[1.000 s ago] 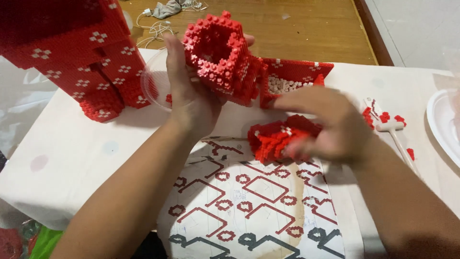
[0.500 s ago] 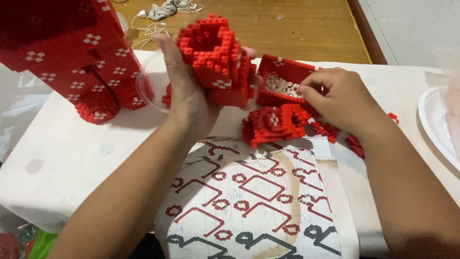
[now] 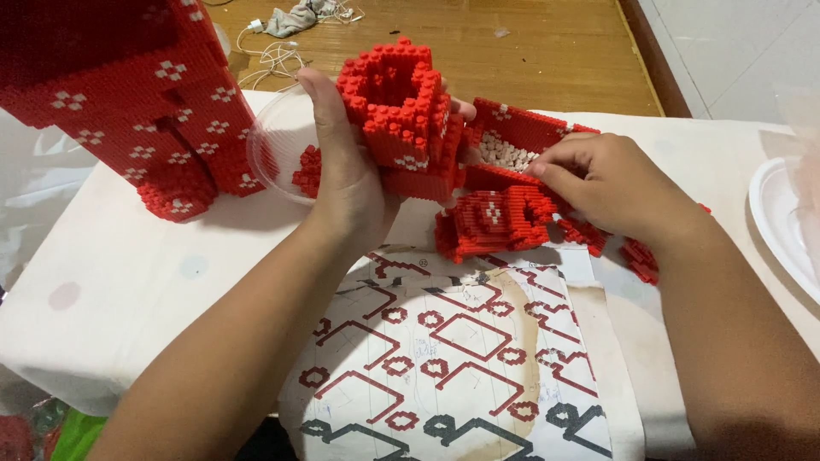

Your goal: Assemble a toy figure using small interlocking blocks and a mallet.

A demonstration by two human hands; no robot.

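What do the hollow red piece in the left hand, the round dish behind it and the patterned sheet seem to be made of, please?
Hollow red piece, held by the left hand: small studded bricks, probably plastic, with a bumpy surface and a slight sheen. Round dish: see-through, likely thin clear plastic, as the red bricks show through it. Patterned sheet: looks like printed paper, flat, matte, with brown stains.

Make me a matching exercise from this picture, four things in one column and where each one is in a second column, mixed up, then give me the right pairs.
Things:
1. hollow red brick piece
2. tall red brick structure
3. printed pattern sheet
4. white plate

Places:
A. far right edge of the table
B. flat on the table between the forearms
C. held up in the left hand
D. standing at the table's far left

Pairs: 1-C, 2-D, 3-B, 4-A
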